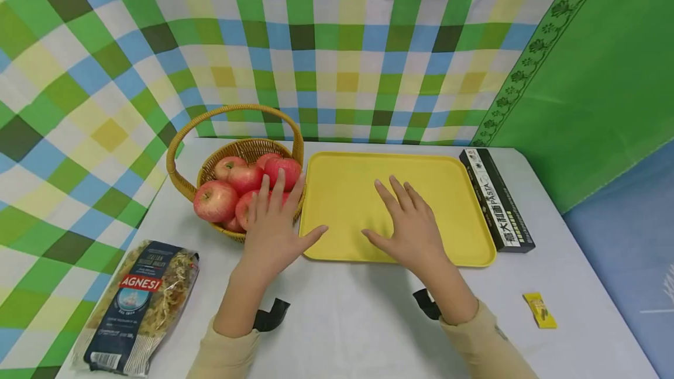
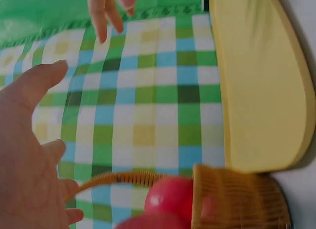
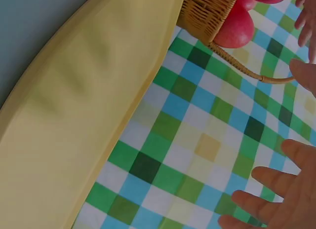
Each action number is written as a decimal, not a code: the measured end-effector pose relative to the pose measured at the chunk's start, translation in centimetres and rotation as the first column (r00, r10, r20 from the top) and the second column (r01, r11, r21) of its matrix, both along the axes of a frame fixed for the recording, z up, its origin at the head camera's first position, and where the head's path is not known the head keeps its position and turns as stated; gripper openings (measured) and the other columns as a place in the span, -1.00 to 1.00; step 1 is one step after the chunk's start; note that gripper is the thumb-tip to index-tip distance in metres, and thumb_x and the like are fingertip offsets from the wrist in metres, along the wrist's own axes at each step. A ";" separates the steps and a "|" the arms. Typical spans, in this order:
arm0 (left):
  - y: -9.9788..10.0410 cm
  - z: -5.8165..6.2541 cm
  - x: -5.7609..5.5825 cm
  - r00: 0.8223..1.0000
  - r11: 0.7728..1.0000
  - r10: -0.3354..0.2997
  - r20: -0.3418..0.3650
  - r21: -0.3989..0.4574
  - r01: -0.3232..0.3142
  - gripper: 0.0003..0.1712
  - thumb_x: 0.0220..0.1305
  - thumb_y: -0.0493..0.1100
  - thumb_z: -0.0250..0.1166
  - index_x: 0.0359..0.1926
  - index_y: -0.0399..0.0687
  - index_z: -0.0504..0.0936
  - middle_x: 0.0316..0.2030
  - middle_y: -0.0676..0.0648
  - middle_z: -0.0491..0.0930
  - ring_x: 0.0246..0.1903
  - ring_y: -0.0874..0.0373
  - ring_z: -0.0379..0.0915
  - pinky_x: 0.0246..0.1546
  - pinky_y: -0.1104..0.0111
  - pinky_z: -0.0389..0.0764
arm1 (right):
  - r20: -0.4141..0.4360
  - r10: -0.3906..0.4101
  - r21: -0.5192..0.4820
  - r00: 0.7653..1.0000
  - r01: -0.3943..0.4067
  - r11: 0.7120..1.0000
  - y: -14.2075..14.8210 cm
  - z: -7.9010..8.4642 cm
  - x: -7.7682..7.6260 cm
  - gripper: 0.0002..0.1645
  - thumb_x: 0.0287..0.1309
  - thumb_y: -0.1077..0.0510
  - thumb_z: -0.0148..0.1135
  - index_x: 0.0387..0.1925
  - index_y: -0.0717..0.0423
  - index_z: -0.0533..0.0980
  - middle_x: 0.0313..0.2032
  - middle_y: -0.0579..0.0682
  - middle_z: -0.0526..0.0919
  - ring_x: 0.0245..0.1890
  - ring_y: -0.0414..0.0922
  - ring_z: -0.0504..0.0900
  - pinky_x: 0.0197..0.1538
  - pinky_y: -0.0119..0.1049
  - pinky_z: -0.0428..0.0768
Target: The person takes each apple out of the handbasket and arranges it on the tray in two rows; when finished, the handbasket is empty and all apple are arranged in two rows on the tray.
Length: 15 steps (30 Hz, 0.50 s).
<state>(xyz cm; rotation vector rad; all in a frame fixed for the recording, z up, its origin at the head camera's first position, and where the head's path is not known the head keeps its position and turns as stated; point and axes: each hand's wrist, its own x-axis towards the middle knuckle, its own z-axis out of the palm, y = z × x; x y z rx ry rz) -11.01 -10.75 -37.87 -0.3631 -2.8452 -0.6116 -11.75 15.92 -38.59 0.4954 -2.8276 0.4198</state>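
Observation:
In the head view my left hand (image 1: 274,233) hovers with spread fingers in front of a wicker basket (image 1: 181,183) of red apples (image 1: 216,200), hiding part of them. Over the yellow tray (image 1: 337,192) hangs my right hand (image 1: 413,230), its fingers spread and holding nothing. The left wrist view has the left hand (image 2: 29,150) at its left side, above the apples (image 2: 170,199) and the basket (image 2: 242,199). At the right side of the right wrist view, the right hand (image 3: 281,189) shows stretched fingers, apart from the tray (image 3: 89,91).
A clear-and-navy AGNESI pasta bag (image 1: 142,303) lies at the front left of the white table (image 1: 337,320). Along the tray's right edge rests a black pasta box (image 1: 497,200). A small yellow packet (image 1: 539,310) lies at the front right. Checkered cloth (image 1: 347,63) hangs behind.

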 end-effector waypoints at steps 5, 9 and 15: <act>-2.5 0.0 0.3 0.993 0.988 0.072 -0.094 0.146 -0.058 0.12 0.12 0.22 0.34 0.53 0.25 -0.14 0.51 -0.07 -0.29 0.46 -0.10 -0.50 0.32 -0.26 -0.22 | -0.034 0.074 -0.052 0.997 -0.076 0.996 -1.3 -0.3 -0.7 0.05 0.03 -0.27 0.35 0.47 -0.12 0.12 0.42 0.08 0.15 0.34 0.18 0.20 0.22 0.21 0.33; -4.8 -0.6 0.5 0.967 0.949 0.170 -0.188 0.296 -0.109 0.05 0.13 0.04 0.34 0.52 0.20 -0.06 0.51 -0.07 -0.27 0.46 -0.10 -0.48 0.30 -0.29 -0.22 | -0.035 0.145 -0.102 0.989 -0.148 0.984 -2.8 -0.4 -1.2 0.01 0.06 -0.23 0.35 0.46 -0.11 0.14 0.40 0.07 0.20 0.29 0.16 0.26 0.23 0.12 0.36; -7.4 -2.3 1.4 0.922 0.806 0.356 -0.153 0.549 -0.220 -0.06 0.21 -0.10 0.28 0.51 0.15 -0.03 0.51 -0.02 -0.29 0.45 0.01 -0.48 0.33 -0.24 -0.18 | 0.028 0.239 -0.193 0.971 -0.229 0.954 -5.8 -0.7 -1.8 -0.06 0.08 -0.21 0.35 0.44 -0.14 0.19 0.38 0.02 0.25 0.26 0.07 0.31 0.17 0.01 0.48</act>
